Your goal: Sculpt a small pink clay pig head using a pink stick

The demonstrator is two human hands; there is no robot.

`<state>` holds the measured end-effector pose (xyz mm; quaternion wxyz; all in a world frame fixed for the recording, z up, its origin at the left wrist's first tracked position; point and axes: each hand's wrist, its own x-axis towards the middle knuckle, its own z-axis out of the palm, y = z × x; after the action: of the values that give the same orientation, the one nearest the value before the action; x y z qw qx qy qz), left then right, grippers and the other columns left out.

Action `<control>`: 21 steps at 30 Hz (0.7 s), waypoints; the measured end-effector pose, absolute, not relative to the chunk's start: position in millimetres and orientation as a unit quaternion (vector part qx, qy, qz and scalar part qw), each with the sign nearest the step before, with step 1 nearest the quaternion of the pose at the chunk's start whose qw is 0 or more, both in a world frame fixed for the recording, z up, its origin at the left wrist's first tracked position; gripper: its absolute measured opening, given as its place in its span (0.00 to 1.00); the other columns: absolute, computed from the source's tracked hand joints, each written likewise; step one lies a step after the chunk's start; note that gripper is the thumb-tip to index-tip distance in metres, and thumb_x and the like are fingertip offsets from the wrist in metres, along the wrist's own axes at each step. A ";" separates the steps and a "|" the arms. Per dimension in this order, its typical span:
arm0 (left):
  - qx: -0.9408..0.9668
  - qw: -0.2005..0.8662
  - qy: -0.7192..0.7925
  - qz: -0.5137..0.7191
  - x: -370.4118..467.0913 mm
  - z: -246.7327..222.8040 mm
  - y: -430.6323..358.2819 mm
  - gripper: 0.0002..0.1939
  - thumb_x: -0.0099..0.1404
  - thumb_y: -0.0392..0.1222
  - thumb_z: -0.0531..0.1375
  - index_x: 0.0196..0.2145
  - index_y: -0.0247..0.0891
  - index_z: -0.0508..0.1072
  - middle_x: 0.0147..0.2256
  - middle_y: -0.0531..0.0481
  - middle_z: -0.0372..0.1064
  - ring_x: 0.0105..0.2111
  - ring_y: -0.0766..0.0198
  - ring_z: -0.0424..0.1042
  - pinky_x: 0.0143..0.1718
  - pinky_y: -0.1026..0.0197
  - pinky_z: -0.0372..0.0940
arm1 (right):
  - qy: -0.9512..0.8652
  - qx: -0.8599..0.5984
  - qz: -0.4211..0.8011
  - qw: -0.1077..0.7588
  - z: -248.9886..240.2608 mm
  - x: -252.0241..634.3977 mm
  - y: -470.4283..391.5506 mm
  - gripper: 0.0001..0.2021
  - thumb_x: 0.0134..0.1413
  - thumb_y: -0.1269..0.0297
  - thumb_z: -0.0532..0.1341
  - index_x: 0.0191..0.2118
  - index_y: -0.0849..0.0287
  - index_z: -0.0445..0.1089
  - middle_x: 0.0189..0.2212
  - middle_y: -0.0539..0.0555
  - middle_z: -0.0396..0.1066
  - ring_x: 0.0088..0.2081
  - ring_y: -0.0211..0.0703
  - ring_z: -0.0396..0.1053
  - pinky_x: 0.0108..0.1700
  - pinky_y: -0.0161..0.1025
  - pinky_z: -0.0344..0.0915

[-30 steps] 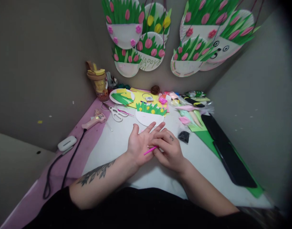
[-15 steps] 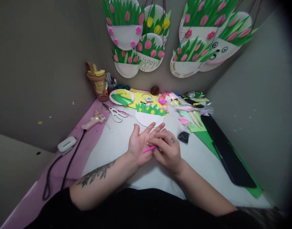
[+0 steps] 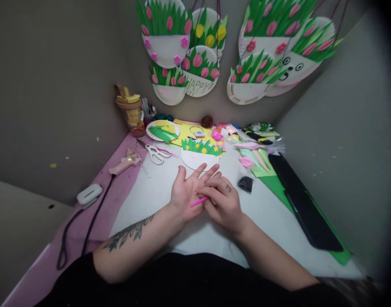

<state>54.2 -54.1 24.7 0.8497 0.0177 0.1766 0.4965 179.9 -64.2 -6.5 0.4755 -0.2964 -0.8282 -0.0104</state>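
Observation:
My left hand (image 3: 184, 196) is palm up with its fingers stretched out, over the white table cover. Across that palm lies the end of a thin pink stick (image 3: 199, 201). The fingers of my right hand (image 3: 222, 202) are bent together around the stick's other end, against the left palm. A tiny pale bit shows at the right fingertips, too small to make out. Just beyond the hands lies a white half plate (image 3: 200, 161) with green paper grass and yellow flowers on it.
White scissors (image 3: 156, 154) and a pink glue gun (image 3: 127, 164) lie to the left. A paper plate (image 3: 148, 132) with green and yellow pieces is behind them. At the right are a black packet (image 3: 245, 184), clay bags and a black case (image 3: 310, 219). Plate crafts hang on the wall.
Both hands have shifted very slightly to the left. The right fingers have moved a little on the left palm, still with the pink stick.

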 end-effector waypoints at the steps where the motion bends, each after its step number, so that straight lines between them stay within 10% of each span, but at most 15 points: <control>1: 0.019 0.849 0.175 0.497 54.0 24.4 -53.9 0.38 0.68 0.65 0.37 0.61 0.31 0.55 0.59 0.33 0.62 0.59 0.49 0.64 0.55 0.50 0.63 | -0.825 -0.298 -0.006 0.479 -7.1 179.8 -64.2 0.12 0.50 0.78 0.57 0.38 0.57 0.72 0.33 0.53 0.69 0.35 0.43 0.67 0.38 0.43 0.67; 21: -0.003 0.861 0.106 0.497 50.3 22.2 -55.3 0.40 0.66 0.68 0.39 0.65 0.36 0.50 0.63 0.34 0.55 0.66 0.47 0.51 0.52 0.45 0.65 | -0.834 -0.244 -0.042 0.493 -5.5 186.9 -68.1 0.20 0.52 0.67 0.64 0.52 0.54 0.70 0.33 0.53 0.66 0.30 0.40 0.64 0.31 0.41 0.63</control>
<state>50.3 -55.3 22.2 0.8612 -0.0030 0.1064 0.4969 186.9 -68.1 -5.5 0.4931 -0.2438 -0.8341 -0.0415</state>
